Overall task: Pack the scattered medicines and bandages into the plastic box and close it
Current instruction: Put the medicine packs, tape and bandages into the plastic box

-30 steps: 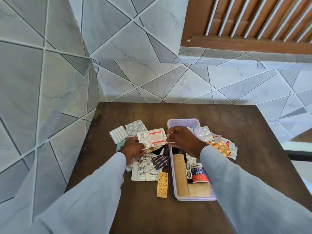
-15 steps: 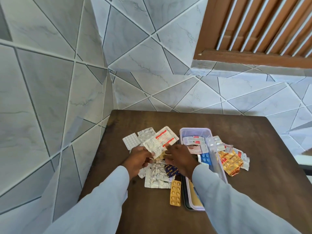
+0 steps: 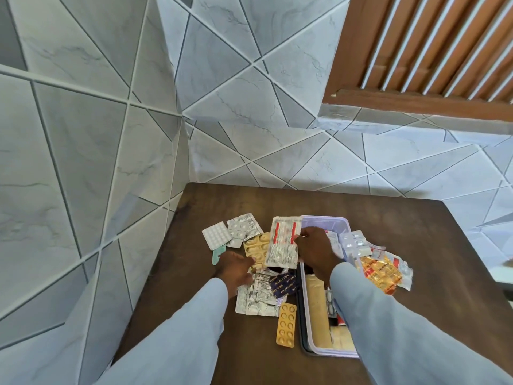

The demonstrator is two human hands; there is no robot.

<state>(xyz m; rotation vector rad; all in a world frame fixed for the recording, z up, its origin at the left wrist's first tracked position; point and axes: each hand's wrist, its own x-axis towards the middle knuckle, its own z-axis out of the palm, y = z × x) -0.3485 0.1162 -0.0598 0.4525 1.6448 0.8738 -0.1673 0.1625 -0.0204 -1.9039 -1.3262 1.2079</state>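
Head view shows a white foil blister strip with red bands (image 3: 283, 241) pinched at its right edge by the right hand (image 3: 315, 250), its long axis running away from the person and its far end touching the near-left corner of the clear plastic box (image 3: 342, 225). That box lies immediately to the right of the strip, long side also running away from the person, so the coming move is judged to be a short shift rightward over the box wall, with the strip already lined up with the box's length. Inside the box, tan bandage rolls (image 3: 316, 309) fill the near end; whether a lid is present cannot be told. The left hand (image 3: 236, 269) rests curled on the loose pile to the left, fingertips touching a gold blister pack (image 3: 255, 247); whether it actually grips anything cannot be told. Around it lie a white tablet card (image 3: 216, 234), crumpled silver strips (image 3: 259, 297), a dark blue sachet (image 3: 284, 284) and an orange blister card (image 3: 286, 325), all on the dark wooden table (image 3: 416, 245). Beyond the box's right wall sits a yellow-and-red foil packet (image 3: 381, 273), nearer the right arm.
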